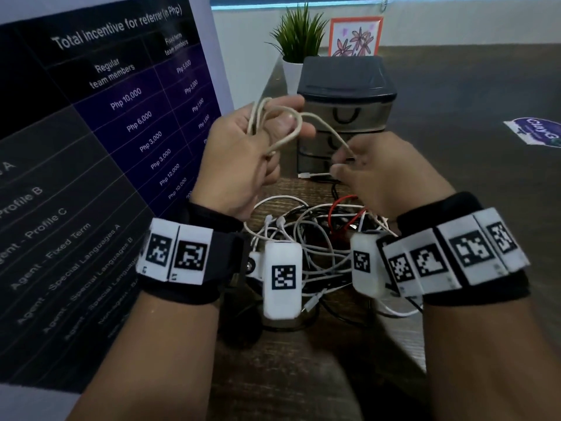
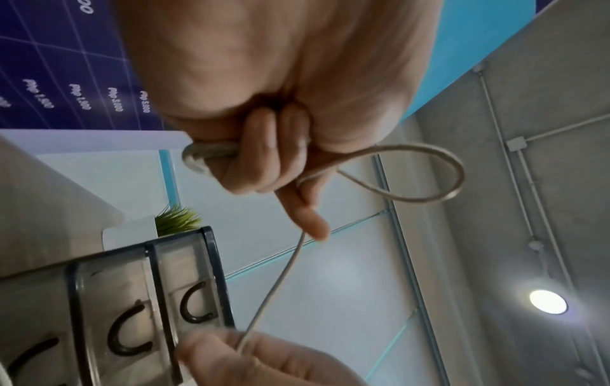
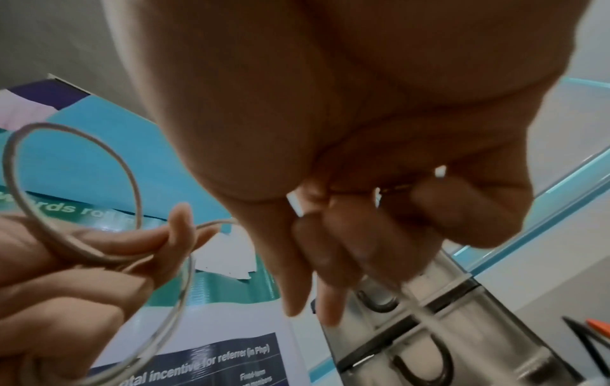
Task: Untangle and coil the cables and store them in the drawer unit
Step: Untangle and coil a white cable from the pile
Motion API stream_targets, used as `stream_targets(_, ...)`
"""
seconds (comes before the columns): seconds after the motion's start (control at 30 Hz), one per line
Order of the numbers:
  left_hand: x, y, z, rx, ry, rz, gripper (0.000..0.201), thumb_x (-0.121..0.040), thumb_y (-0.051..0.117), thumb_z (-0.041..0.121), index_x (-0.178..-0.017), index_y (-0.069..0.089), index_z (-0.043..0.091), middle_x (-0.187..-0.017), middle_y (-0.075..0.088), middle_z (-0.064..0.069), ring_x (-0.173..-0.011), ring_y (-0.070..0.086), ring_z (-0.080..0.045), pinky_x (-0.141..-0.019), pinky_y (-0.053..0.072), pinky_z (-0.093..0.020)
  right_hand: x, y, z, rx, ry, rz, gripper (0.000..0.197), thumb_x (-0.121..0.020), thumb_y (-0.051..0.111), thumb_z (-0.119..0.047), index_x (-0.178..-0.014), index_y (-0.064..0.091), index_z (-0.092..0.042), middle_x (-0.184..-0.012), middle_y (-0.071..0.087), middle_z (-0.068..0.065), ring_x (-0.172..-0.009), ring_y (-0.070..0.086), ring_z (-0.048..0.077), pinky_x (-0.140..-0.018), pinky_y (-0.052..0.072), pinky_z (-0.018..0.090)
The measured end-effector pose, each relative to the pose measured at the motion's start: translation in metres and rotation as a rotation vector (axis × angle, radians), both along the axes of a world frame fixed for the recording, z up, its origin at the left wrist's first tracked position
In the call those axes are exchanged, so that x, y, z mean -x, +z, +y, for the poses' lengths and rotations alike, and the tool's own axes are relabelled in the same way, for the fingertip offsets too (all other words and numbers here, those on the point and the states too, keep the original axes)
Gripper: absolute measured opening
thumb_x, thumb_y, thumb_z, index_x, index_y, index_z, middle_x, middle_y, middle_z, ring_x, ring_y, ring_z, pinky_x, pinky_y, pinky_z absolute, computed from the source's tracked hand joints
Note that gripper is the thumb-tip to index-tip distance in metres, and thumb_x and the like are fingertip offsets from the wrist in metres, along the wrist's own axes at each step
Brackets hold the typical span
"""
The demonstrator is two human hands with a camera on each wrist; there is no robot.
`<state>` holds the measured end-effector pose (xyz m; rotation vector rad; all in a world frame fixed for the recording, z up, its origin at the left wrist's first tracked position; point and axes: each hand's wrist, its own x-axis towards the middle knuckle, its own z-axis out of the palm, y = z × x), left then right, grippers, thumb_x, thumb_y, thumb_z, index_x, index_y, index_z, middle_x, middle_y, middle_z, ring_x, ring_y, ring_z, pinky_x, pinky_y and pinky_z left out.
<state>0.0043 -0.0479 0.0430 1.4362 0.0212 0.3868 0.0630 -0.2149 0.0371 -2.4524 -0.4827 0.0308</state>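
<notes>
Dark wood table (image 1: 303,375), poster (image 1: 91,132) on your left, drawer unit (image 1: 346,95) at the back, drawers closed. Your left hand (image 1: 243,153) grips loops of a beige cable (image 1: 291,117), raised in front of the unit. Your right hand (image 1: 379,174) pinches its free end. Tangled cables (image 1: 309,238) lie on the table below your wrists.

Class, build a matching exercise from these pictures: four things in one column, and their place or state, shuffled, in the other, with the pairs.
1 beige cable
2 drawer unit
3 potted plant
4 red cable

a lies in the tangle on the desk
b behind the drawer unit
c looped in the left hand, its end pinched by the right hand
d drawers closed

Pairs: 1-c, 2-d, 3-b, 4-a
</notes>
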Motion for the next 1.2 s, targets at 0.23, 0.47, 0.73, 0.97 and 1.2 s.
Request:
stream_targets(0.23,-0.004,-0.005,0.017,-0.013,0.391,-0.035,0.021,-0.102,0.048,0.008,-0.112,0.067,0.008,-0.082,0.071,-0.005,-0.041,0.038,-0.001,-0.043,0.031,-0.016,-0.005,0.012,-0.03,0.005,-0.006,0.009,0.05,-0.095,0.052,-0.052,-0.065,0.064,-0.014,-0.045,0.051,-0.006,-0.048,0.048,0.007,-0.049,0.035,0.022)
stream_targets(0.47,-0.008,-0.013,0.008,-0.286,0.316,0.112,0.021,-0.103,0.047,0.011,-0.104,0.068,0.012,-0.08,0.072,-0.008,-0.039,0.038,0.001,-0.041,0.03,-0.014,0.001,0.022,-0.022,-0.304,-0.02,-0.23,0.027,-0.098,0.054,-0.042,-0.087,0.066,-0.02,-0.071,0.059,-0.003,-0.06,0.054,0.002,-0.056,0.039,0.018)
stream_targets(0.73,-0.011,-0.015,0.001,-0.271,0.304,0.14,0.02,-0.102,0.048,0.011,-0.103,0.068,0.006,-0.071,0.066,-0.001,-0.047,0.053,-0.001,-0.044,0.037,-0.016,0.025,0.02,0.01,-0.256,0.324,-0.018,0.078,-0.07,0.07,-0.066,-0.138,0.05,-0.033,-0.126,0.061,-0.013,-0.115,0.057,-0.001,-0.1,0.048,0.028)
stream_targets(0.97,-0.01,-0.011,-0.01,-0.352,0.166,0.067,0.022,-0.102,0.046,0.008,-0.098,0.066,0.006,-0.062,0.065,0.011,-0.043,0.051,0.004,-0.047,0.037,-0.015,0.029,0.022,0.024,-0.48,0.226,-0.147,0.03,-0.086,0.07,-0.037,-0.111,0.063,-0.023,-0.094,0.073,-0.007,-0.085,0.069,0.002,-0.082,0.057,0.029)
stream_targets(1.2,0.0,-0.009,0.002,-0.63,0.036,0.1,0.044,-0.096,0.059,0.038,-0.096,0.065,-0.006,-0.052,0.04,0.009,-0.041,0.031,-0.003,-0.042,0.027,-0.016,0.019,0.031,-0.006,-0.697,0.177,-0.131,0.022,-0.089,0.066,-0.001,-0.104,0.062,-0.017,-0.077,0.073,0.002,-0.048,0.062,0.014,-0.047,0.051,0.026)
